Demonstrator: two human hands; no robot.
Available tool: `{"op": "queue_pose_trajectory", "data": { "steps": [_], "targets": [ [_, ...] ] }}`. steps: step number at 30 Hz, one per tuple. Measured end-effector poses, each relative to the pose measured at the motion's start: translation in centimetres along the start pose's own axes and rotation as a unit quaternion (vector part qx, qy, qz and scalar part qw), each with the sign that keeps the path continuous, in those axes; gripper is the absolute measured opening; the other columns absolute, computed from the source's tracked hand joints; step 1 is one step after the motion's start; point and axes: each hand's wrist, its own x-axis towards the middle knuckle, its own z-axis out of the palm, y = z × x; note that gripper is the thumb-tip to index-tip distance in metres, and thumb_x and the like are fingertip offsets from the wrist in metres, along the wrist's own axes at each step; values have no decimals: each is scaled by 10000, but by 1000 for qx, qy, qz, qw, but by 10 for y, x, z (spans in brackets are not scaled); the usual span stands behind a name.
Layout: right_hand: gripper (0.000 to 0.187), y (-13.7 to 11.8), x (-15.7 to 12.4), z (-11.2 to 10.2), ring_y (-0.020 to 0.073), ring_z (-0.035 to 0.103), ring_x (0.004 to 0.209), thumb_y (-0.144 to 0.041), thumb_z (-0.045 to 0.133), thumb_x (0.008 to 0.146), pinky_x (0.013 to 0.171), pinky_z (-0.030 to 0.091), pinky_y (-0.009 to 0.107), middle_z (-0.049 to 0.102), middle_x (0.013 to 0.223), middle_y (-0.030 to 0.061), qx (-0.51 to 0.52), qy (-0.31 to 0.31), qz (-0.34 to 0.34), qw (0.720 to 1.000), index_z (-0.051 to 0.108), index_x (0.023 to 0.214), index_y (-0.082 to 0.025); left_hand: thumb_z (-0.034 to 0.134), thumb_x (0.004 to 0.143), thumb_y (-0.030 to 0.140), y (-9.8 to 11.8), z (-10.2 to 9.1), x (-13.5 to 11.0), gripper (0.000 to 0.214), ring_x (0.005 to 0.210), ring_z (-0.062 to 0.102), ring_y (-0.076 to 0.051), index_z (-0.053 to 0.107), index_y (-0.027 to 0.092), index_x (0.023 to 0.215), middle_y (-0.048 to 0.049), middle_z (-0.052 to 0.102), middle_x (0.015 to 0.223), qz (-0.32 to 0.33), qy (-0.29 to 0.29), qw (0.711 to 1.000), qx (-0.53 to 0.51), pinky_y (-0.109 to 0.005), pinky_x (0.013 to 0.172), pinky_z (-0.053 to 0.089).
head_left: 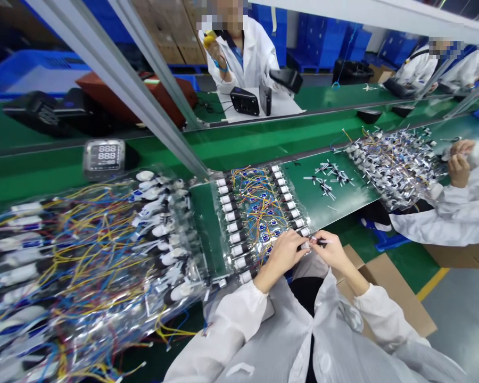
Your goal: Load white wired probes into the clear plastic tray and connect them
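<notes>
At the near end of a tray of wired parts (pixel 259 194), my two hands meet fingertip to fingertip. My left hand (pixel 285 252) is closed in a pinch at a small white cylindrical part (pixel 305 245), partly hidden by the fingers. Held in my right hand (pixel 331 250) is a thin white strip with a black section (pixel 321 241), its tip close to that part. White cylinders with black ends line both sides of the tray, with blue, yellow and red wires and small blue boards between them. Similar black-and-white strips (pixel 333 173) lie loose beyond the tray.
A larger pile of wired parts in clear plastic (pixel 104 255) spreads at left. A display unit (pixel 104 158) stands behind it. Metal posts (pixel 155 90) rise ahead. At right, a co-worker's hands (pixel 459 162) work beside another heap (pixel 395 165). Cardboard boxes (pixel 399 292) sit below the bench.
</notes>
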Motion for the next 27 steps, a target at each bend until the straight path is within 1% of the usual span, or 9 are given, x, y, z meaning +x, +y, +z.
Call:
{"op": "queue_pose_trajectory", "data": {
  "steps": [7,13,15,18,19,20,22,23,27],
  "targets": [
    [177,4,7,-3,185,636,696,-346,769,867,688,476,292,718,742,20,20,-37,49,998,730,761,-210,718,949,449,1,-4,1,277,1004,614,-250,778,274,1155,-72,756,1026,-8,-11,1000,-21,-391,855,443],
    [200,5,13,-5,164,600,648,-362,763,874,634,446,274,704,710,15,4,-72,36,997,740,748,-207,706,953,461,-1,-3,2,276,1006,616,-255,780,265,1133,-78,748,1019,-11,-13,1000,-11,-381,860,447],
    [171,4,20,-17,181,646,722,-371,814,826,686,493,286,745,808,29,26,-126,22,991,772,860,-209,688,962,477,0,-5,2,306,1010,618,-257,768,268,1170,-78,748,1035,-9,-21,1000,-10,-383,869,452],
    [538,13,47,-49,213,699,843,-410,900,712,761,549,319,778,1048,68,82,-214,23,973,749,1191,-216,716,918,562,4,-8,2,497,1087,611,-272,700,257,1311,-93,731,1187,-3,-9,1000,-20,-406,935,464],
    [550,21,60,-61,215,704,844,-440,868,743,768,554,328,777,1068,79,83,-180,36,980,735,1225,-211,706,923,571,7,-9,2,526,1121,602,-275,680,248,1337,-98,715,1240,-5,4,1000,-22,-413,965,462],
    [452,31,75,-72,210,703,821,-473,783,826,772,552,332,779,1015,81,60,-108,53,991,744,1183,-199,671,954,554,9,-10,3,497,1147,591,-274,671,239,1339,-101,701,1270,-9,17,1000,-18,-418,988,456],
    [314,52,107,-89,207,683,743,-462,686,900,743,535,330,758,844,80,-68,26,84,994,765,984,-169,539,1050,432,13,-12,8,342,1160,573,-268,690,230,1281,-102,696,1248,-16,32,999,14,-425,993,442],
    [258,63,121,-95,212,688,765,-404,687,894,769,531,329,759,848,91,-143,56,84,985,764,944,-163,478,1075,355,14,-12,12,310,1150,567,-267,701,230,1251,-104,697,1215,-16,29,999,40,-427,976,436],
    [109,93,159,-102,222,683,815,-209,681,834,819,499,318,756,864,113,-337,40,58,939,758,888,-156,490,1050,249,13,-13,26,276,1079,546,-273,710,243,1217,-109,670,1114,1,-5,991,131,-416,890,419]
  ]
}}
